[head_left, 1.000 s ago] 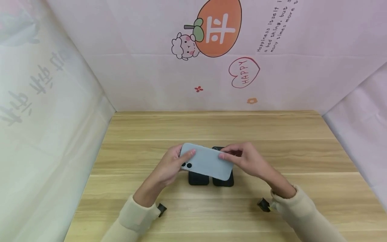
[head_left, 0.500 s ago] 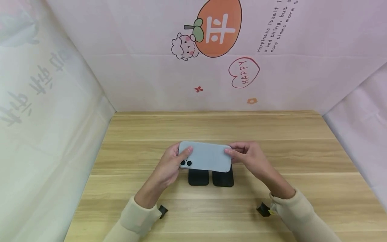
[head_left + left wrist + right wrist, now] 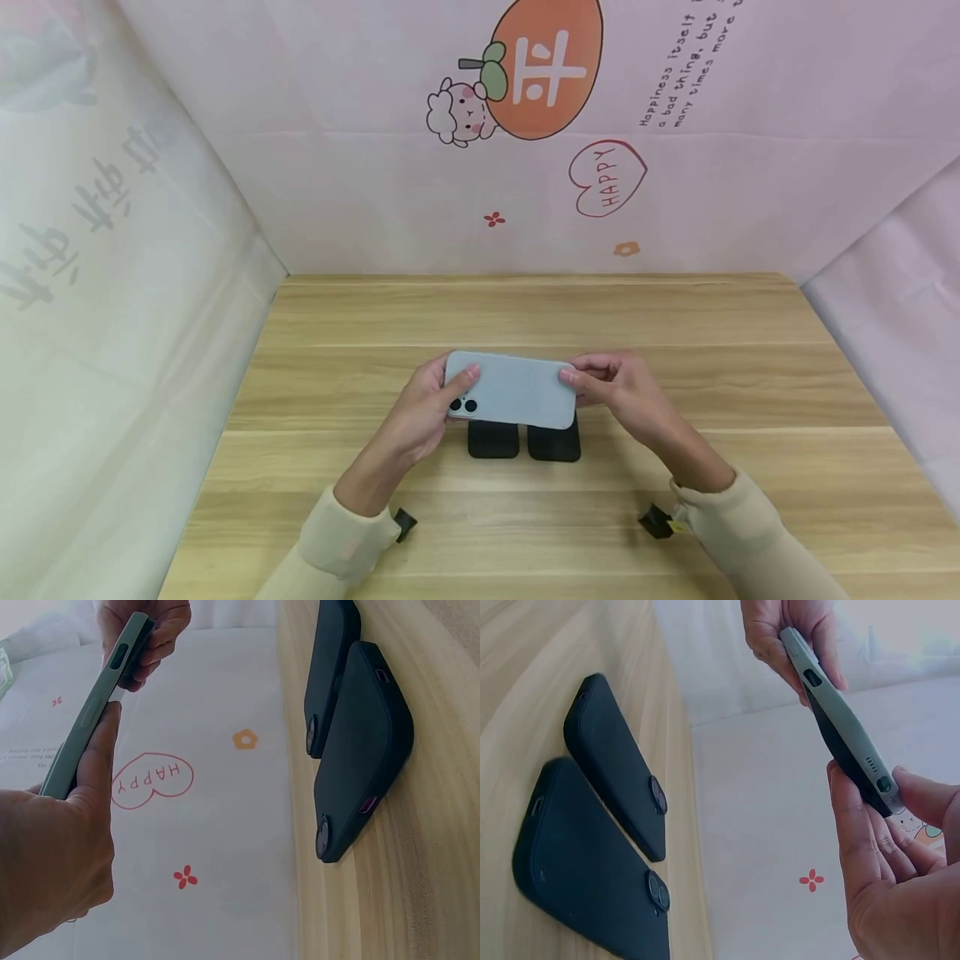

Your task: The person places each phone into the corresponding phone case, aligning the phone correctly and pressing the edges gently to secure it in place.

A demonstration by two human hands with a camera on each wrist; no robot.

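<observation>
A pale blue-grey phone case (image 3: 517, 390) is held level above the table, its outer back and two camera rings facing up in the head view. Against its underside lies a dark slab (image 3: 834, 742), slightly angled to the case in the right wrist view; whether it is a phone cannot be told. My left hand (image 3: 411, 417) grips the camera end, thumb on top and fingers underneath. At the other end my right hand (image 3: 621, 387) pinches the case between thumb and fingers. Below are two black phone-shaped items (image 3: 493, 442) with camera rings and side cutouts, lying side by side.
The wooden table (image 3: 360, 308) ends at a white printed cloth (image 3: 375, 200) behind it. More cloth (image 3: 150, 250) hangs on the left, and on the right too. Small black devices (image 3: 656, 522) sit at both wrists, by the cream sleeves.
The case has turned from tilted, right end lower, to nearly level. My right hand has shifted slightly right along its end. Over the last half second almost nothing moved.
</observation>
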